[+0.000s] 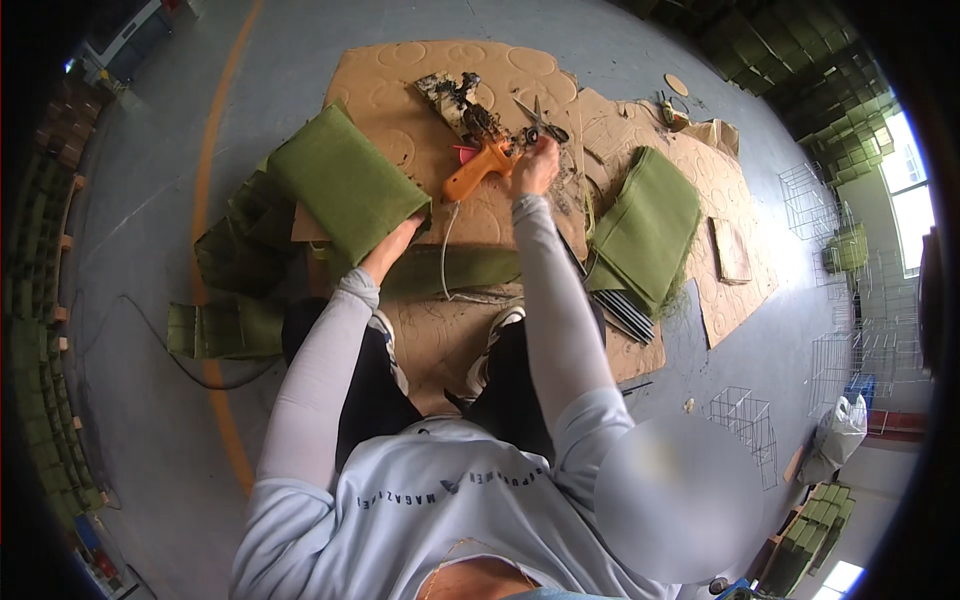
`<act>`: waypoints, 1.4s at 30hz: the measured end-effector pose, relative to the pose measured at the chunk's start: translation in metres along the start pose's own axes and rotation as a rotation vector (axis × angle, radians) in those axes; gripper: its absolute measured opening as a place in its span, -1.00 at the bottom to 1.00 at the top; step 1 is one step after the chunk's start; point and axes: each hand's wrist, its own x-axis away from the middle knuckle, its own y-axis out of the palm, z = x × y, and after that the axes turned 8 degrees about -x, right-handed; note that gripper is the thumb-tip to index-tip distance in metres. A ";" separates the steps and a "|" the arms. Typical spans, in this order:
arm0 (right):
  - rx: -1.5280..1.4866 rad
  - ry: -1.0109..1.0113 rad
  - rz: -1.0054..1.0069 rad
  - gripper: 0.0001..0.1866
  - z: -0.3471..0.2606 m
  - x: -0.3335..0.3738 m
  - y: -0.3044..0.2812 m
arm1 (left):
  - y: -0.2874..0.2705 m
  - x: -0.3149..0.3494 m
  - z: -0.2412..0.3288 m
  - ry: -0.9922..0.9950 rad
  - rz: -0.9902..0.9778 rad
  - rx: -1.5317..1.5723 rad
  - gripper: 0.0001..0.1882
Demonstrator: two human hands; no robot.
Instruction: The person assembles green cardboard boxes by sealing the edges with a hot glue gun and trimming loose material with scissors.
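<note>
My left hand [394,248] is closed on the near edge of a flat green fabric box [345,185], its fingers partly tucked under the fabric. The box is tilted over the left side of a cardboard-topped work surface [370,75]. My right hand [537,168] reaches to black-handled scissors [541,122], its fingers curled at the handles; the fingertips are partly hidden. The blades point away from me. Just left of that hand lies an orange glue gun [475,173] with a white cord, its nozzle end among dark, crusted residue on a stained strip [445,103].
Folded green fabric [648,230] rests at the right, above dark rods [625,315]. More green fabric pieces [240,255] lie at the left. Loose cardboard [735,235] covers floor to the right. Wire frames [745,430] stand farther right, and green stacks [35,330] line the left side.
</note>
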 end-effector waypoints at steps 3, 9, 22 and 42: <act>0.210 -0.067 -0.223 -0.72 0.047 -0.055 0.006 | -0.008 0.004 0.009 -0.156 -0.094 0.181 -0.78; 0.685 -0.085 -0.681 -0.41 0.077 -0.100 0.008 | -0.031 0.009 0.027 -0.412 -0.198 0.690 -0.81; 0.806 -0.191 -0.606 -0.59 0.059 -0.108 -0.023 | -0.027 0.011 0.035 -0.474 -0.198 0.744 -0.87; -0.149 0.175 -1.776 -0.63 -0.063 0.045 -0.120 | 0.005 0.022 0.026 -0.621 -0.133 1.017 -0.84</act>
